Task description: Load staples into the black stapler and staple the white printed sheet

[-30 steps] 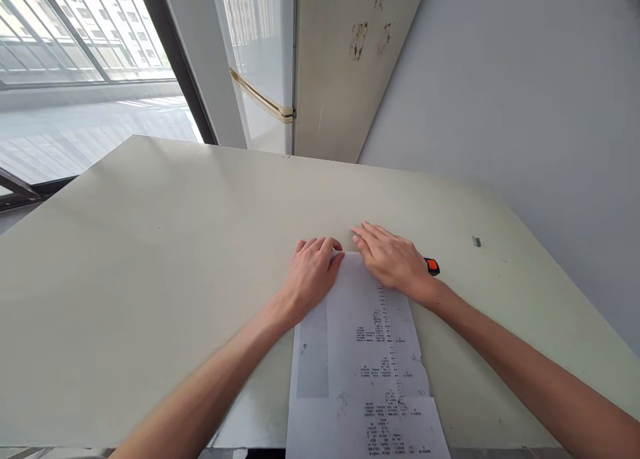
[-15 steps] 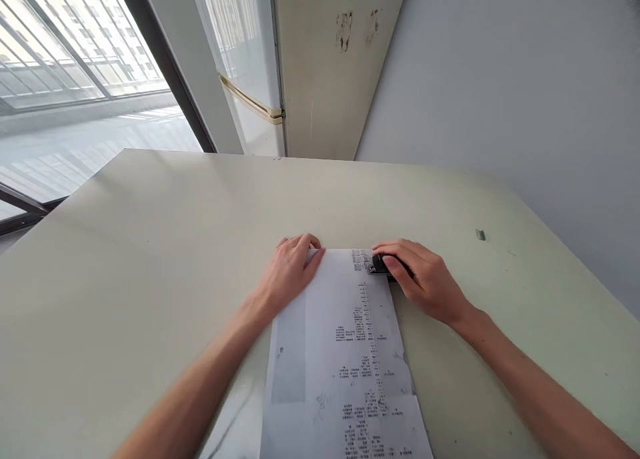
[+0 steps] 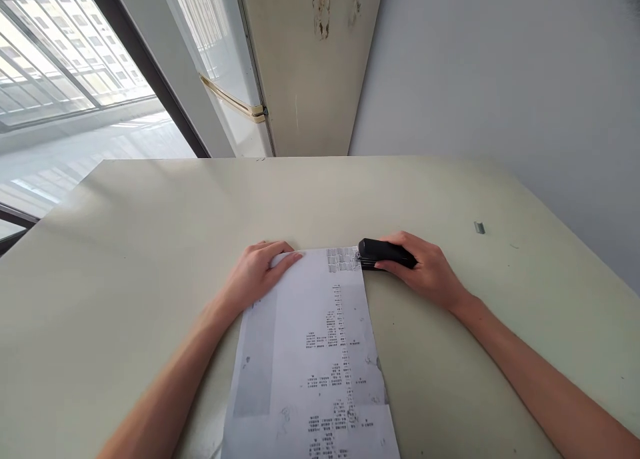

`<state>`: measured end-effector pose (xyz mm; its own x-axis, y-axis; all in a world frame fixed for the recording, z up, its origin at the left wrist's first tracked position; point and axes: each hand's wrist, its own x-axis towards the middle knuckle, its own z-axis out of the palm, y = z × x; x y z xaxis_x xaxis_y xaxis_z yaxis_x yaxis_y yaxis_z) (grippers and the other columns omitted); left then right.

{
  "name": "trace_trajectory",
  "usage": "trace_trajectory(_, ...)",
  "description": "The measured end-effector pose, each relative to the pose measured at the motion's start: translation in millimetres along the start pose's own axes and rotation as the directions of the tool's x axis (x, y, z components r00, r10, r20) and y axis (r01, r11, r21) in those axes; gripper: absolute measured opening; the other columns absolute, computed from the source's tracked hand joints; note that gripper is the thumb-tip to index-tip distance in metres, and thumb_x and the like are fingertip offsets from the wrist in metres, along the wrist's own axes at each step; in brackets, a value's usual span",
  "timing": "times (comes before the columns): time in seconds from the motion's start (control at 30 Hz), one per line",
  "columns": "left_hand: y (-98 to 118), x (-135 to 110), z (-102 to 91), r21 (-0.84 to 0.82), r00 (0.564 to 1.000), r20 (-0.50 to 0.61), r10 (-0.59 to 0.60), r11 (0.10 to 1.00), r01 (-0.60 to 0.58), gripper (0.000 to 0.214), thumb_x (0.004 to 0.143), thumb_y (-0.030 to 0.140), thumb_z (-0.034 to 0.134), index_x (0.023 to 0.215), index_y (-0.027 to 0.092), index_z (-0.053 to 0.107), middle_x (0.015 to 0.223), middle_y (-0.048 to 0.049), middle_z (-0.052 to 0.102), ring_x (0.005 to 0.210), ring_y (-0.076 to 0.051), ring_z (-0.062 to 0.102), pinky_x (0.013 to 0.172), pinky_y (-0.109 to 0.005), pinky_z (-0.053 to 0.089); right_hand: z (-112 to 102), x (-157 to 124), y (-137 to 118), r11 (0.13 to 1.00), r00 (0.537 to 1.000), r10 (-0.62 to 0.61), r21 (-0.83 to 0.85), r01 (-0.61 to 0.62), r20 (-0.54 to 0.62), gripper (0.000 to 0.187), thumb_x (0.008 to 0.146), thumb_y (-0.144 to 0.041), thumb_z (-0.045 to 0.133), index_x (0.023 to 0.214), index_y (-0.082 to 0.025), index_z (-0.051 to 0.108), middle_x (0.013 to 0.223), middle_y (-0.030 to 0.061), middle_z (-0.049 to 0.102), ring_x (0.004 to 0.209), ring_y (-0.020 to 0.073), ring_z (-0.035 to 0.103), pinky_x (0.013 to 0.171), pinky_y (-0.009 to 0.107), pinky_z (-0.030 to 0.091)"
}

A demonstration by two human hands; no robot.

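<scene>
Lining-up step, it seems: stapler [image 3: 386, 251] at the paper [image 3: 300, 305] corner
Right hand [image 3: 425, 267] grips stapler, left hand [image 3: 257, 272] grasps opposite corner; next calls for steady paper

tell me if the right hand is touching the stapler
Touching. The head view shows the right hand gripping the black stapler, with the thumb against its near side and no gap between them.

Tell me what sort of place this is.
Probably a room in a flat: what looks like a refrigerator stands beyond the table, and a window at left shows a building outside.
</scene>
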<state>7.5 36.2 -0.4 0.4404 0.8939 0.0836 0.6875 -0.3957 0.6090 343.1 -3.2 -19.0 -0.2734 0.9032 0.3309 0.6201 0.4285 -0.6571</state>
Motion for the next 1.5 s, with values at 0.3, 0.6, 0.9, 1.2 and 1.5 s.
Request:
trace_trajectory(0.3, -5.1, -2.1, -4.7, -0.069, 0.999, -0.036, 0.011, 0.998, -0.013, 0.032, 0.101, 0.049, 0.058, 0.094, 0.025, 0.079, 0.091, 0.001, 0.079, 0.07, -0.015, 0.064, 0.068, -0.027, 0.047, 4.3, 4.5, 6.9, 0.996, 0.986, 0.014, -0.087, -0.029, -0.167, 0.025, 0.099, -0.046, 0.068, 0.118, -0.029, 0.065, 0.098, 0.0029, 0.072, 0.085, 0.023, 0.067, 0.075, 0.037, 0.054)
trace_trajectory(0.6, -7.0, 0.1, -11.0, -0.201, 0.992, 0.037, -0.124, 0.971, 0.129, 0.04, 0.097, 0.056, 0.06, 0.088, 0.023, 0.08, 0.076, 0.0009, 0.075, 0.053, -0.011, 0.045, 0.048, -0.026, 0.031, 6.1, 3.6, -2.8, 0.992, 0.955, 0.007, -0.118, -0.044, -0.297, 0.035, 0.1, -0.04, 0.065, 0.133, -0.029, 0.059, 0.125, 0.0091, 0.07, 0.115, 0.0287, 0.067, 0.089, 0.044, 0.059)
trace_trajectory(0.9, 10.8, -2.4, -12.3, -0.29, 0.994, 0.005, -0.113, 0.951, 0.11, 0.041, 0.095, 0.057, 0.063, 0.084, 0.021, 0.08, 0.08, -0.0018, 0.077, 0.063, -0.015, 0.059, 0.052, -0.025, 0.041, 3.4, -7.6, -31.5, 0.992, 0.957, -0.097, 0.047, 0.114, -0.275, 0.027, 0.101, -0.05, 0.055, 0.112, -0.029, 0.067, 0.139, 0.0127, 0.059, 0.133, 0.0355, 0.057, 0.105, 0.058, 0.051)
trace_trajectory(1.2, 29.7, -1.5, -14.3, -0.316, 0.992, -0.018, -0.122, 0.942, 0.11, 0.046, 0.094, 0.062, 0.062, 0.085, 0.02, 0.078, 0.082, -0.0034, 0.077, 0.067, -0.017, 0.065, 0.055, -0.025, 0.047, 8.1, -6.0, -42.1, 0.985, 0.973, -0.068, 0.143, 0.101, -0.219, 0.015, 0.093, -0.036, 0.071, 0.08, -0.03, 0.068, 0.139, 0.0058, 0.063, 0.137, 0.0348, 0.054, 0.112, 0.062, 0.046)
trace_trajectory(1.5, 16.0, 28.4, 4.5, -0.756, 0.944, 0.061, -0.324, 0.603, 0.256, 0.061, 0.094, 0.07, 0.054, 0.131, 0.022, 0.06, 0.067, 0.0033, 0.057, 0.05, -0.013, 0.052, 0.048, -0.028, 0.046, -2.0, 4.2, -25.2, 0.881, 0.971, 0.078, 0.472, 0.04, -0.228, 0.021, 0.097, -0.038, 0.07, 0.08, -0.027, 0.065, 0.119, 0.0059, 0.07, 0.112, 0.0258, 0.067, 0.096, 0.046, 0.056)
